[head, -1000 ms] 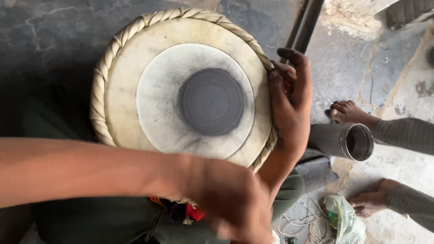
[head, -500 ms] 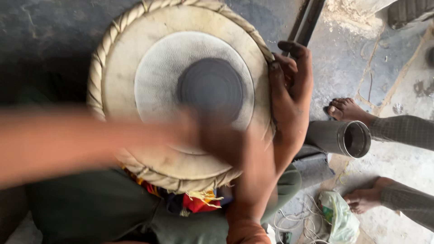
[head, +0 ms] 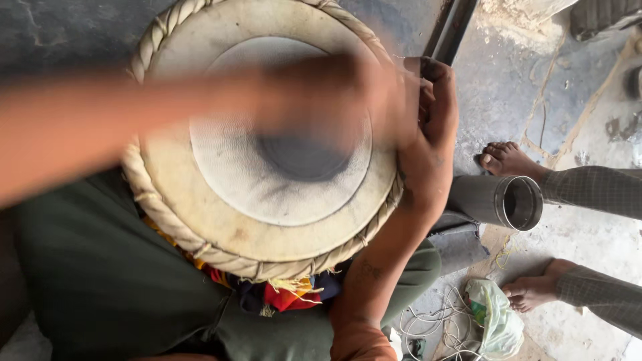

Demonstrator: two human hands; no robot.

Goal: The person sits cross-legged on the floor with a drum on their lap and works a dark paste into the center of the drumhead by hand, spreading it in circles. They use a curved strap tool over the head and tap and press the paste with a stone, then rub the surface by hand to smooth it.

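In the head view, a round drum (head: 267, 174) with a pale skin and a dark centre patch is rested on the lap, on green trousers (head: 100, 287). Its right rim is gripped by the right hand (head: 431, 144), fingers curled over the rope edging. The left hand (head: 334, 93) is blurred above the skin; its openness cannot be told. A metal cylinder (head: 515, 202) lies near another person's bare feet (head: 505, 160).

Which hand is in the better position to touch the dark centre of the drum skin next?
Probably the left. The left hand, blurred, is above the dark centre of the drum, while the right hand is clamped on the drum's right edge.
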